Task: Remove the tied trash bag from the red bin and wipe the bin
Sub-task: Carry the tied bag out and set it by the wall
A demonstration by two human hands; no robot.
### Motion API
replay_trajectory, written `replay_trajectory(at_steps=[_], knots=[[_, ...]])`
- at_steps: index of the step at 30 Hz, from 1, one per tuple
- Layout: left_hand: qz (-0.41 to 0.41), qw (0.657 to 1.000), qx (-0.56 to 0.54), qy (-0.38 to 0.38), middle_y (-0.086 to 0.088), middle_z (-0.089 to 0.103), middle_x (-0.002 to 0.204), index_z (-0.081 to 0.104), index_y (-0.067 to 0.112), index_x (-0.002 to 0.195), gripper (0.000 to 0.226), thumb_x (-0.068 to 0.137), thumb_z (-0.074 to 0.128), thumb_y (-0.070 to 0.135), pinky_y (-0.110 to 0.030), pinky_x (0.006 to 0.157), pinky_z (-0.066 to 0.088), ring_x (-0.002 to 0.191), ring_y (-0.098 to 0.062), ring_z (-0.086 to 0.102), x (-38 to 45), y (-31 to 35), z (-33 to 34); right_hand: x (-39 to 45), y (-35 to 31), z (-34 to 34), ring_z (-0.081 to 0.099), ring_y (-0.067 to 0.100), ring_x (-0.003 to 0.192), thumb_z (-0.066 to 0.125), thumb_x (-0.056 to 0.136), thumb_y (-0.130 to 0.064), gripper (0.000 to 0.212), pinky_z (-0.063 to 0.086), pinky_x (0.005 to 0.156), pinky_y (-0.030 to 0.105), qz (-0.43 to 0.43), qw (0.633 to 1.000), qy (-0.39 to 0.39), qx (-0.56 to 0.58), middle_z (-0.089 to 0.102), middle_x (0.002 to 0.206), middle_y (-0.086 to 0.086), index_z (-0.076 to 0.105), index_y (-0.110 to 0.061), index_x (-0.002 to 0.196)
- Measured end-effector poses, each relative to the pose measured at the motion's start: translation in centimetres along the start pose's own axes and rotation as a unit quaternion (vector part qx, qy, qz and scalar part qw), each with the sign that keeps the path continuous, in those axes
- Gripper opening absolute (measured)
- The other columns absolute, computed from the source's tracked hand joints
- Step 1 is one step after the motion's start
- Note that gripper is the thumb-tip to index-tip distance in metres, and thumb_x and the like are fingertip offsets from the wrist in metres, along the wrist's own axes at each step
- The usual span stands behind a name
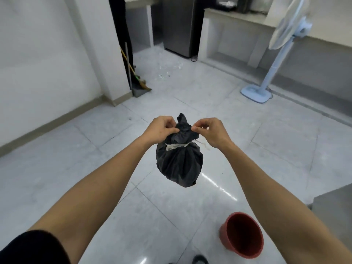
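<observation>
Fingers (pixel 172 128) of both hands pinching trash bag (pixel 180 162) neck, hanging clear above floor; red bin (pixel 242 235) standing empty. Risk: thin plastic slipping or tearing, spilling.

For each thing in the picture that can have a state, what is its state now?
Trash bag: tied shut with a pale strip, held in the air, out of the bin.
Red bin: on the floor, no bag inside.
Left hand: pinching the bag's top.
Right hand: pinching the bag's top.
Fan: standing upright; running or not, cannot tell.
Broom: leaning against the wall.
</observation>
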State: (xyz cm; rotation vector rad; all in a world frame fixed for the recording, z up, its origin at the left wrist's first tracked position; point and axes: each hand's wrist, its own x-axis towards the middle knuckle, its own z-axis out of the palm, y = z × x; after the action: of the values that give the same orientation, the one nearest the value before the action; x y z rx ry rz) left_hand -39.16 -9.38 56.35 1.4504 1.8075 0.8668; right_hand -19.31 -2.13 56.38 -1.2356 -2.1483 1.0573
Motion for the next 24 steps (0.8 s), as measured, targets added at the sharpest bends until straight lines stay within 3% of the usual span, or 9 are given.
replay_trajectory(at_steps=[8,15,20,24], knots=[[-0.05,0.994,0.014,0.101,-0.003,0.064,0.073,0.061,0.014,0.079,0.012,0.087,0.07,0.013,-0.033,0.072,0.047,0.07,-0.018,0.057,3.9,-6.5,-11.8,13.1,-7.2,8.6,0.05,0.015,0.068,0.073,0.087,-0.02,0.008,0.043,0.07,0.029,-0.075,0.994,-0.078,0.003,0.074,0.082,0.009,0.074,-0.018,0.08],[-0.115,0.98,0.059,0.153,-0.008,0.069,0.081,0.064,0.012,0.086,0.009,0.086,0.071,0.018,-0.042,0.079,0.053,0.074,-0.024,0.062,9.6,-11.7,-20.8,25.1,-11.6,15.7,0.054,0.015,0.069,0.073,0.087,-0.024,0.008,0.048,0.074,0.032,-0.123,0.983,-0.136,-0.008,0.074,0.082,0.003,0.072,-0.022,0.079],[-0.132,0.966,0.084,0.204,-0.002,0.069,0.082,0.061,0.02,0.083,0.01,0.087,0.069,0.024,-0.038,0.078,0.051,0.08,-0.023,0.064,14.5,-15.0,-26.8,33.7,-15.3,19.6,0.056,0.011,0.068,0.072,0.088,-0.026,0.01,0.044,0.068,0.025,-0.165,0.975,-0.149,-0.01,0.071,0.077,-0.006,0.07,-0.026,0.078],[-0.145,0.96,0.091,0.22,0.004,0.066,0.077,0.062,0.021,0.082,0.009,0.087,0.069,0.024,-0.04,0.079,0.052,0.082,-0.023,0.066,18.7,-18.5,-31.4,40.5,-17.6,23.4,0.056,0.012,0.07,0.071,0.089,-0.027,0.01,0.048,0.074,0.031,-0.172,0.971,-0.167,-0.02,0.07,0.077,-0.005,0.069,-0.025,0.079]])
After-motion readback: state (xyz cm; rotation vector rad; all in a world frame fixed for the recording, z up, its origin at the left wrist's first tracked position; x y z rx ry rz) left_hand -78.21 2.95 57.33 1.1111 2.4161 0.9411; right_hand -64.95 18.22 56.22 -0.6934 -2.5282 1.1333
